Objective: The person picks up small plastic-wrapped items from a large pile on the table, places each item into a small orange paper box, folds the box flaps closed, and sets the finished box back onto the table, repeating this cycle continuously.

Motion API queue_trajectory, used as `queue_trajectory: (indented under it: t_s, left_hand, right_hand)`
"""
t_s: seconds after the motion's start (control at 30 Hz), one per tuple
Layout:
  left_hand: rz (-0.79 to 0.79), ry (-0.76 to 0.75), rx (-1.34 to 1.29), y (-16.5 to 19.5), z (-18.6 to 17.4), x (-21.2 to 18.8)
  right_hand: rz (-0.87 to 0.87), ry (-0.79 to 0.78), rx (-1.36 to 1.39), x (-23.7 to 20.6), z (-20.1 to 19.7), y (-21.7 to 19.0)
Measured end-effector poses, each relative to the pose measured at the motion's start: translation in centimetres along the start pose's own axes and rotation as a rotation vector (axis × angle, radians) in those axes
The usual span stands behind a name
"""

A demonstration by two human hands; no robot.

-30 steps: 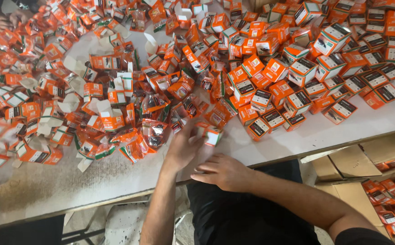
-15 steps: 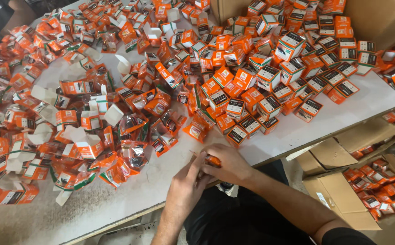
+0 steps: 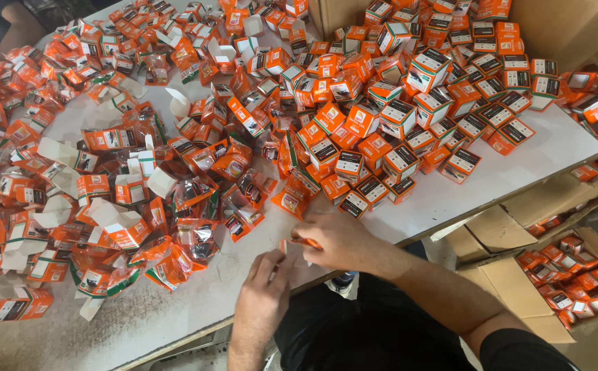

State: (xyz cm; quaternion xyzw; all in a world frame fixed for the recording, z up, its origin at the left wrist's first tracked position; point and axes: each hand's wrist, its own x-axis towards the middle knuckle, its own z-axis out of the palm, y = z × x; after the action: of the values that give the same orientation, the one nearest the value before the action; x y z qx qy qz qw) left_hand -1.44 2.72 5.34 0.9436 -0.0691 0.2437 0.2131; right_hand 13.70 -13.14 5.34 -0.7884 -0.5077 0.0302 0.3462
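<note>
Orange small cardboard carton [image 3: 297, 243] sits at the near edge of the white worktable [image 3: 450, 199], pinched in the right hand [image 3: 340, 239]. Left hand [image 3: 266, 292] half-curled, fingertips at its flap, bracing it. Carton mostly hidden by fingers; contents unreadable. Folded boxes [image 3: 409, 117] right, open flat ones [image 3: 106, 199] left.

Bright, even light falls from overhead onto the pale grey worktop [image 3: 450, 199], so the small orange cardboard boxes [image 3: 354, 124] heaped across it look saturated and cast only short, soft shadows. Clear plastic wrappers [image 3: 192, 196] towards the worktop's left edge catch small white glints. Focus is fairly sharp in the middle; the far left corner smears a little, and the worktop's near edge bows from wide-lens distortion. Below that edge, the open brown cardboard carton [image 3: 553, 275] and the dark floor sit dimmer.
</note>
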Motion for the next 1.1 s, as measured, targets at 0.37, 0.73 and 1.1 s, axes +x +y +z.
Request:
queue_trajectory:
  t_s: [0.37, 0.73, 1.1]
  left_hand:
    - [0.075, -0.055, 0.105, -0.9, -1.1, 0.0]
    - [-0.158, 0.219, -0.077, 0.3, 3.5, -3.4]
    - [-0.3, 0.24, -0.386, 0.0, 6.0, -1.4]
  right_hand:
    - [-0.109, -0.288, -0.096, 1.4, -1.5, 0.0]
    - [0.049, 0.095, 0.053, -2.6, 4.3, 1.5]
    - [-0.199, 0.544, 0.892, -4.4, 5.0, 1.5]
